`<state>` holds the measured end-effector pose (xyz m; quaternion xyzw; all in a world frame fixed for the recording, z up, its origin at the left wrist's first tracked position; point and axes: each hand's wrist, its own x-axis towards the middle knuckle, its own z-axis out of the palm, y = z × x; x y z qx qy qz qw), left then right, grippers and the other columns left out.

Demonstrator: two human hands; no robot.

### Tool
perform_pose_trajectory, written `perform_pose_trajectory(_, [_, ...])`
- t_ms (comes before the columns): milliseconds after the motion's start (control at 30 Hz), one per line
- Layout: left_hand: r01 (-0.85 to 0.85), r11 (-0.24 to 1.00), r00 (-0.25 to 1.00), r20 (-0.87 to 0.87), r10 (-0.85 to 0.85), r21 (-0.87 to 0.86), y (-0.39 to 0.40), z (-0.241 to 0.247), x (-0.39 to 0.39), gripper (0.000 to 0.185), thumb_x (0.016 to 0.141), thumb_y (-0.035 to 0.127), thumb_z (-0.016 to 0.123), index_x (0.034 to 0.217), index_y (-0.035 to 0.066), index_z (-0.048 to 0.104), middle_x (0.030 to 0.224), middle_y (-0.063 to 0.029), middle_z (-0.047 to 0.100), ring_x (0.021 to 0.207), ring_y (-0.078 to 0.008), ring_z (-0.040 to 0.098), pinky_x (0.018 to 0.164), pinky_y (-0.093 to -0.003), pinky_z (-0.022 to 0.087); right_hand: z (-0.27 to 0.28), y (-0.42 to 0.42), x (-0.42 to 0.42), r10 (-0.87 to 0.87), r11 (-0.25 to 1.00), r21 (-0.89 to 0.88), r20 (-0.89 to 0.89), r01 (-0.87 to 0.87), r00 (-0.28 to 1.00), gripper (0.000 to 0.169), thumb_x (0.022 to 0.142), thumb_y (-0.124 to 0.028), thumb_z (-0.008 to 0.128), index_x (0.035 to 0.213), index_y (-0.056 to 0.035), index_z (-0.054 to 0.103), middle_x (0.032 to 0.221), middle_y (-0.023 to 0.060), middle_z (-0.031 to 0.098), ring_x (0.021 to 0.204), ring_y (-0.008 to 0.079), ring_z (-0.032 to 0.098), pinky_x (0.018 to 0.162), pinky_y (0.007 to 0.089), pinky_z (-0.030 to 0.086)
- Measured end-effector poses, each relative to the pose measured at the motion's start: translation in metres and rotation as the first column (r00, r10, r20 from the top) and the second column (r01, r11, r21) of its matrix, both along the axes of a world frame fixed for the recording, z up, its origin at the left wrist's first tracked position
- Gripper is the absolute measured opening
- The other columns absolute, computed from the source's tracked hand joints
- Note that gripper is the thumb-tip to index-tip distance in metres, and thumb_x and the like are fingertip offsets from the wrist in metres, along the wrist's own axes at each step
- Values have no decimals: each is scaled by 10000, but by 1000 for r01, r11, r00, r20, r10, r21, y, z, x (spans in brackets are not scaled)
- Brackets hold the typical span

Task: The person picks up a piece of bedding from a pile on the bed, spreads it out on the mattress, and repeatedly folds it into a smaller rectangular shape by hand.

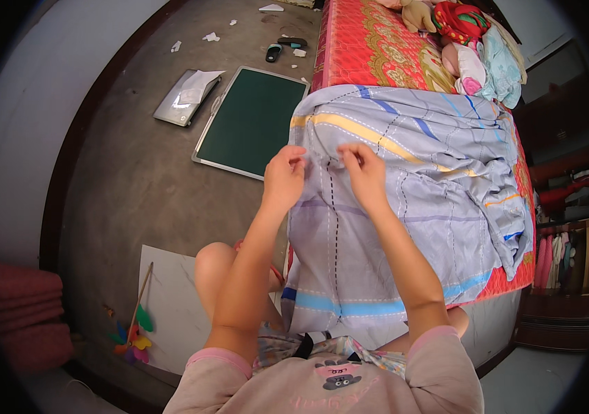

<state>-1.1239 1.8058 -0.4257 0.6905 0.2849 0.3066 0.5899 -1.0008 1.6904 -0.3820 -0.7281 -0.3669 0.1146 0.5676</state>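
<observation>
A grey cloth with yellow, blue and dashed stripes (pixel 356 222), like a bed sheet or duvet cover, lies over the end of the bed and hangs down its near side. My left hand (pixel 285 173) is over the cloth's left edge, fingers curled and a little blurred. To its right, my right hand (pixel 364 168) is above the cloth below the yellow stripe, thumb and forefinger bent close together. Whether either hand pinches the fabric cannot be made out. On the right the cloth is bunched in folds.
A red patterned bedspread (pixel 351 52) covers the bed, with piled clothes (pixel 496 62) at its far right. On the floor lie a green board (pixel 253 119), a laptop (pixel 180 103) under paper, slippers (pixel 273 53), paper scraps and a colourful pinwheel (pixel 136 336).
</observation>
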Motion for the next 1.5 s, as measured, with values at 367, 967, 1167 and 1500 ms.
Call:
perform_pose_trajectory(367, [64, 988, 943, -316, -106, -141, -12, -31, -21, 436, 785, 109, 704, 1161, -51, 554, 935, -160, 649, 823, -241, 637, 755, -321, 511, -6, -152, -174, 167, 930, -368, 467, 20, 868, 189, 755, -101, 716, 904, -25, 629, 830, 91, 554, 734, 283, 542, 699, 366, 453])
perform_pose_trajectory(967, [30, 703, 949, -201, -244, -711, -36, -47, -61, 493, 863, 367, 635, 1153, -22, 549, 1066, -136, 607, 860, -259, 601, 753, -404, 500, -13, -175, -221, 513, 826, -491, 450, -278, 731, 380, 729, -165, 735, 1078, -87, 607, 1321, 152, 494, 1293, 339, 407, 1072, 556, 270])
perform_pose_trajectory(1167, [106, 809, 887, -313, -340, -578, -59, -49, -80, 677, 871, 537, 570, 1259, -15, 512, 1111, -189, 604, 961, -300, 600, 818, -436, 506, -18, -200, -216, 318, 931, -322, 479, -173, 818, 327, 747, -108, 706, 1061, -91, 621, 1301, 137, 520, 1250, 334, 460, 1052, 553, 309])
perform_pose_trajectory(1500, [-84, 622, 826, -404, -394, -779, -67, -54, -98, 739, 892, 593, 495, 1283, -35, 481, 1153, -216, 592, 1003, -326, 604, 863, -495, 458, 12, -261, -197, 442, 758, -650, 437, -65, 784, 640, 713, -127, 745, 1311, -161, 522, 1473, 144, 352, 1374, 325, 303, 1086, 605, 190])
